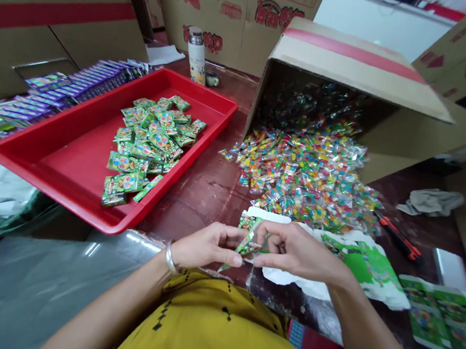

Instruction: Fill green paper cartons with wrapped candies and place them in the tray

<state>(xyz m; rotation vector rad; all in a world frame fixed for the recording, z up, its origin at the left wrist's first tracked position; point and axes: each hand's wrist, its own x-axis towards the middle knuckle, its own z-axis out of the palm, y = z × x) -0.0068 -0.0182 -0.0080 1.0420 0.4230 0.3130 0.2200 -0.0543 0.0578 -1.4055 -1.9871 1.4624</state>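
Note:
Near the table's front edge, a small green printed candy box [246,245] is held tilted between my two hands. My left hand [215,246], with a silver bangle at the wrist, pinches its left side between thumb and fingers. My right hand [292,250] has its fingers curled in at the box's right end; whether a candy packet is in them is hidden. Just beyond lies a heap of clear packets of colourful candies [301,178], spilling from a cardboard carton [351,58] on its side. Flat green box blanks [369,267] lie right of my right hand.
A red tray [67,158] at left holds several green boxes [157,130]. Behind it are rows of purple packs [86,83]. A flask [196,55] stands at the back. On the right lie a red-and-black tool [400,239], a grey cloth [431,202] and more green printed sheets [446,317].

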